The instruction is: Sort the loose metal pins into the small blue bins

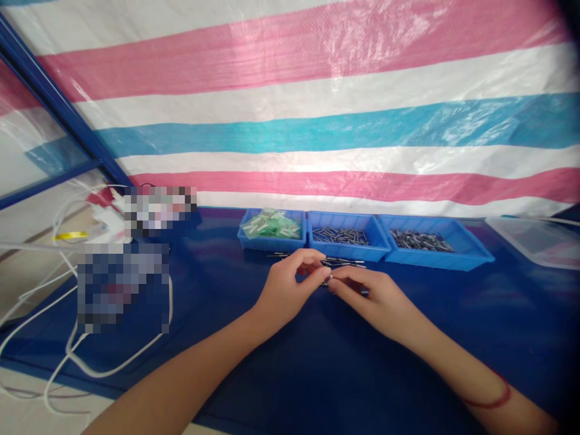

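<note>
My left hand (pixel 292 284) and my right hand (pixel 378 299) meet over the blue table, fingertips closed in a pinch. Between them shows a small shiny metal piece (pixel 330 279), mostly covered by the fingers; its kind cannot be made out. Just behind the hands lie several thin dark metal rods (pixel 347 263) on the table. Past the rods stands a row of blue bins. The left bin (pixel 272 243) holds green-and-clear packets (pixel 272 223), the middle bin (pixel 348 246) short metal pins (pixel 339 235), and the right bin (pixel 435 258) small metal parts (pixel 421 240).
A clear plastic lid or tray (pixel 534 241) lies at the far right. White cables (pixel 115 371) loop over the table's left side, near blurred-out items (pixel 122 284). Striped plastic sheeting (pixel 317 133) hangs behind the blue table (pixel 290 374), and a blue frame post (pixel 58 90) rises at left.
</note>
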{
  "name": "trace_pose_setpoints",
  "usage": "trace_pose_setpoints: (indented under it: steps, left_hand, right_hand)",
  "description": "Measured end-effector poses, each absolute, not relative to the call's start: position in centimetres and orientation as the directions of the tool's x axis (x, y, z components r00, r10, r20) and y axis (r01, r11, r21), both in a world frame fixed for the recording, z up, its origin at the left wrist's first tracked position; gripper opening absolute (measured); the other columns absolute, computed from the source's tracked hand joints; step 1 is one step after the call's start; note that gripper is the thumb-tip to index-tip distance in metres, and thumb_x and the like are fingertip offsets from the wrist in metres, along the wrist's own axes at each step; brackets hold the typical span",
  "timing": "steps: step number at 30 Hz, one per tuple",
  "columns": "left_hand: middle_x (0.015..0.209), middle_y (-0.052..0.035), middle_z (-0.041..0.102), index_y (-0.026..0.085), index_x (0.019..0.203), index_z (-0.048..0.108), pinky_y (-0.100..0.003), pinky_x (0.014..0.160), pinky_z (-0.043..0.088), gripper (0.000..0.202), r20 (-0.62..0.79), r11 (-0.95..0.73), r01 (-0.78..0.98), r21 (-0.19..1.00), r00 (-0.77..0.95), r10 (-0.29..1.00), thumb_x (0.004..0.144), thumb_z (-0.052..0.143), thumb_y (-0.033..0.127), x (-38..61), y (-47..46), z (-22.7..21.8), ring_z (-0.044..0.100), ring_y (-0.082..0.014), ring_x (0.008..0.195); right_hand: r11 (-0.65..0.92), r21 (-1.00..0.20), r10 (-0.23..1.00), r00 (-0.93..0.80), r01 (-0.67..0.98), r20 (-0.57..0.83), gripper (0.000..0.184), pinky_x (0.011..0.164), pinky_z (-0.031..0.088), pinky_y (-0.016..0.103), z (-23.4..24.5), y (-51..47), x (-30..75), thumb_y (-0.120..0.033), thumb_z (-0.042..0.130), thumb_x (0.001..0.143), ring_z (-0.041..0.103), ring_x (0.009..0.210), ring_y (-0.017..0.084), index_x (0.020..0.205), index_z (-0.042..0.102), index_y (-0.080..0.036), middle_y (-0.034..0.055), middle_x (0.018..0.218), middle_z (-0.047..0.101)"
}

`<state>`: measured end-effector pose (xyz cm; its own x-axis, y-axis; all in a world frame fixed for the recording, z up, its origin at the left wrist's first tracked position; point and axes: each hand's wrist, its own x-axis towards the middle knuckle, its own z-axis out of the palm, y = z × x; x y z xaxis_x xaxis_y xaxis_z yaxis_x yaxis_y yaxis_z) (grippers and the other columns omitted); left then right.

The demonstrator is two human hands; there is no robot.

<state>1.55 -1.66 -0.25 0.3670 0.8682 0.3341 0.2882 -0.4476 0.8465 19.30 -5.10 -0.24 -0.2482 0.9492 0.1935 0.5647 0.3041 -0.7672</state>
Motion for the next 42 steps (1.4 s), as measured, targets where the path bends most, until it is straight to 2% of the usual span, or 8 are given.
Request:
trace_pose_setpoints:
  steps: [3,9,15,27,32,37,40,42]
  left_hand:
    - [0.086,-0.0002,0.068,0.018,0.094,0.064,-0.023,0.074,0.048,0.016,0.262,-0.332,0.169,0.928,0.338,0.904,0.083,0.064,0.030,1.8,-1.8,-0.5,0.062,-0.0126,0.078]
    - [0.083,-0.0002,0.068,0.018,0.089,0.066,-0.023,0.071,0.049,0.014,0.229,-0.278,0.112,0.954,0.326,0.917,0.083,0.064,0.031,1.7,-1.7,-0.3,0.063,-0.0126,0.077]
    - [0.088,-0.0028,0.070,0.018,0.092,0.067,-0.026,0.074,0.052,0.018,0.235,-0.288,0.127,0.949,0.320,0.918,0.082,0.063,0.031,1.8,-1.7,-0.3,0.064,-0.0152,0.081]
    - [0.089,-0.0026,0.067,0.017,0.091,0.064,-0.025,0.075,0.047,0.013,0.277,-0.390,0.265,0.882,0.377,0.884,0.086,0.057,0.026,1.6,-1.6,0.2,0.061,-0.0142,0.082]
    - [0.090,-0.0039,0.066,0.017,0.088,0.063,-0.028,0.080,0.046,0.016,0.334,-0.524,0.341,0.781,0.480,0.811,0.090,0.052,0.028,1.6,-1.7,0.3,0.060,-0.0154,0.085]
    - [0.102,-0.0057,0.067,0.018,0.103,0.065,-0.035,0.091,0.043,0.021,0.333,-0.627,0.490,0.606,0.560,0.759,0.089,0.055,0.030,1.5,-1.5,-0.5,0.057,-0.0200,0.099]
    - [0.106,-0.0056,0.065,0.020,0.107,0.066,-0.037,0.090,0.042,0.025,0.279,-0.651,0.578,0.492,0.603,0.747,0.088,0.057,0.033,1.4,-1.5,-0.9,0.054,-0.0219,0.101]
    - [0.107,-0.0050,0.065,0.022,0.106,0.067,-0.037,0.088,0.042,0.024,0.251,-0.664,0.613,0.427,0.625,0.739,0.088,0.057,0.034,1.3,-1.5,-1.0,0.053,-0.0218,0.100]
  right_hand:
    - [0.266,-0.824,0.961,-0.205,0.499,0.186,0.025,0.065,0.048,0.028,-0.6,-5.2,18.9,-0.040,0.052,0.089,0.063,0.076,0.018,0.091,0.069,-0.022,0.0017,0.077,0.068]
    - [0.238,-0.903,0.966,-0.185,0.359,0.181,0.025,0.067,0.052,0.030,-0.4,-5.3,18.6,-0.039,0.053,0.088,0.064,0.082,0.021,0.092,0.070,-0.021,0.0023,0.074,0.067]
    - [0.247,-0.915,0.967,-0.134,0.319,0.214,0.020,0.068,0.052,0.032,-0.7,-5.1,18.9,-0.038,0.056,0.086,0.063,0.077,0.019,0.087,0.067,-0.021,0.0040,0.083,0.068]
    - [0.279,-0.917,0.955,0.018,0.286,0.296,0.015,0.061,0.050,0.029,-0.2,-5.5,19.2,-0.036,0.063,0.082,0.060,0.071,0.018,0.085,0.062,-0.021,0.0034,0.078,0.065]
    - [0.298,-0.860,0.944,0.006,0.415,0.330,0.023,0.060,0.048,0.029,0.2,-5.5,19.5,-0.042,0.058,0.085,0.058,0.067,0.017,0.077,0.061,-0.020,0.0028,0.074,0.063]
    - [0.265,-0.803,0.909,0.139,0.533,0.392,0.023,0.064,0.049,0.030,1.1,-4.5,21.9,-0.042,0.055,0.086,0.061,0.072,0.018,0.082,0.064,-0.022,0.0034,0.082,0.067]
    - [0.129,-0.740,0.831,0.335,0.661,0.444,0.025,0.065,0.049,0.035,1.7,-3.8,25.0,-0.044,0.056,0.083,0.062,0.072,0.022,0.090,0.066,-0.022,0.0052,0.082,0.069]
    - [-0.011,-0.639,0.756,0.425,0.769,0.498,0.028,0.066,0.047,0.040,1.7,-3.4,27.2,-0.047,0.053,0.084,0.062,0.070,0.026,0.091,0.067,-0.023,0.0060,0.078,0.068]
